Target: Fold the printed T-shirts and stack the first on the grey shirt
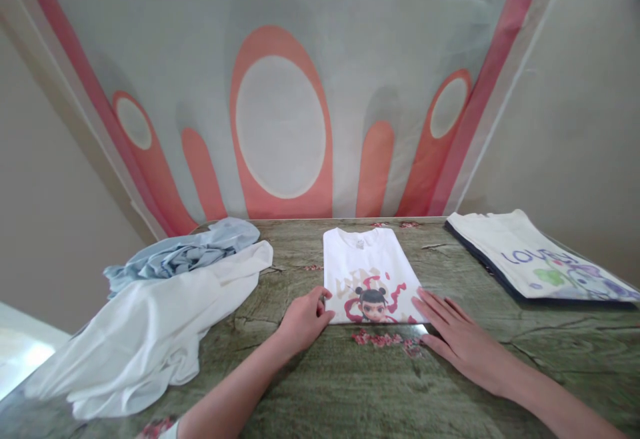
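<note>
A white T-shirt (350, 262), folded into a neat rectangle, lies on the table with its collar at the far end. Its front carries a printed cartoon figure with black hair buns and red ribbons. At the near left corner, my left hand (304, 321) has its fingers curled against the shirt's edge, with the thumb at the lower corner. My right hand (460, 339) rests at the near right corner, fingers stretched out and their tips touching the shirt's side.
Crumpled white clothing (145, 332) lies on the left, beside a bunched light-blue garment (185, 255). On the right is a stack of folded clothes (520, 245), a white printed one over a dark one. The wood-patterned table (350, 385) meets a painted wall (345, 45) behind.
</note>
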Action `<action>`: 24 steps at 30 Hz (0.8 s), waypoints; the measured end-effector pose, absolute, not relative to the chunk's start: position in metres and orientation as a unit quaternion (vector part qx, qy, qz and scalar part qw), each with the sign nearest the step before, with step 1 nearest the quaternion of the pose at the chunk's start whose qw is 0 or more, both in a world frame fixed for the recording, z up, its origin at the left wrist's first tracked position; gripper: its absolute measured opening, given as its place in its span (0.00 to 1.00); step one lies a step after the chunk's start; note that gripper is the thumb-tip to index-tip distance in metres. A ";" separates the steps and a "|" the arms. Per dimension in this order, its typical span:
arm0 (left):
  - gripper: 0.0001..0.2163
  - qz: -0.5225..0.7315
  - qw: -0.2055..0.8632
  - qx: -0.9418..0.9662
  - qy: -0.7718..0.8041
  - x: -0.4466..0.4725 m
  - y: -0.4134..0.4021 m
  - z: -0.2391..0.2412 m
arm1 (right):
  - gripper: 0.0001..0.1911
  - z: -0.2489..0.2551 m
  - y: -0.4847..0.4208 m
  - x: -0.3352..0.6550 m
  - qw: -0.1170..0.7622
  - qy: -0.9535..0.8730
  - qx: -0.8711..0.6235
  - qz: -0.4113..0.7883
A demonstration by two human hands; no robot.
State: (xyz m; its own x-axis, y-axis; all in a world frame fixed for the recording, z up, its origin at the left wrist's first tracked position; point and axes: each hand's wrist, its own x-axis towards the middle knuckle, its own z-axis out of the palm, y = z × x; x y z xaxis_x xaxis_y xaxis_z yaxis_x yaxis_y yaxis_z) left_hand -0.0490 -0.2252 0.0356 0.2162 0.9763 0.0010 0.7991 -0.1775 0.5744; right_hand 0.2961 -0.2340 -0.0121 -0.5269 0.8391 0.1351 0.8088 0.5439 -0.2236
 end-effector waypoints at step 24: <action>0.16 0.131 0.261 0.742 0.604 -0.069 -0.223 0.049 | 0.29 0.008 -0.111 0.205 0.113 -0.921 -0.352 0.120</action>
